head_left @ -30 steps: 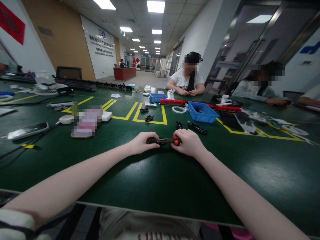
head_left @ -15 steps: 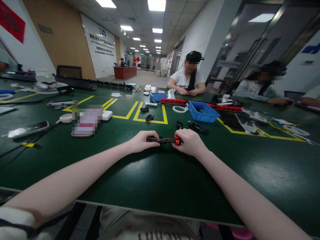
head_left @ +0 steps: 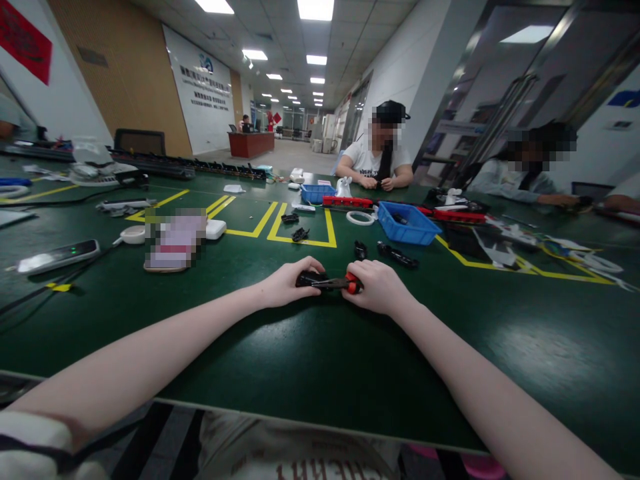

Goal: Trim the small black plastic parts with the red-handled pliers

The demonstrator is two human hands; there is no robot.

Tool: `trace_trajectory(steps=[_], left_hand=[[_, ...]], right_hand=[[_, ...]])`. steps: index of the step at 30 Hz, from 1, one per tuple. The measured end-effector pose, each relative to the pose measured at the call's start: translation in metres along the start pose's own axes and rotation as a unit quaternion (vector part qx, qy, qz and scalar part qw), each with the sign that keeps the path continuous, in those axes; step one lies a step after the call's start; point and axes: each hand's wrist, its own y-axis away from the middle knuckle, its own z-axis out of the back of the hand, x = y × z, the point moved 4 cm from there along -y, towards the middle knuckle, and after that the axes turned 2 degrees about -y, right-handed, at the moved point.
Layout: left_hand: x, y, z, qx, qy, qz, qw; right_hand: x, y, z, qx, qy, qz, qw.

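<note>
White T-shirt (head_left: 369, 159) on person across desk, upper centre: looks like "NEW Y…", rest hidden. Wall board (head_left: 200, 90), upper left: chars too small to read. Own shirt (head_left: 310, 467), bottom edge: letters cut off, illegible.

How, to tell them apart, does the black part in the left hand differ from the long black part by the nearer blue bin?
The held black part sits in the left hand; the long black part lies free on the table near the nearer blue bin. A red-handled tool in the right hand meets the held one; nothing touches the long one. Both are black.
</note>
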Motion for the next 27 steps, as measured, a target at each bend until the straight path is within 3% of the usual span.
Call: trace_trajectory(steps=[6, 15, 27], left_hand=[[0.003, -0.002, -0.003, 0.011, -0.015, -0.004, 1.0], [-0.001, -0.002, -0.002, 0.035, 0.009, -0.018, 0.999], [-0.001, -0.001, -0.002, 0.051, -0.003, -0.032, 0.998]], right_hand=[[0.0, 0.0, -0.001, -0.001, 0.001, 0.005, 1.0], [-0.013, 0.004, 0.008, -0.089, -0.019, -0.003, 0.996], [-0.016, 0.006, 0.01, -0.069, -0.029, 0.003, 0.997]])
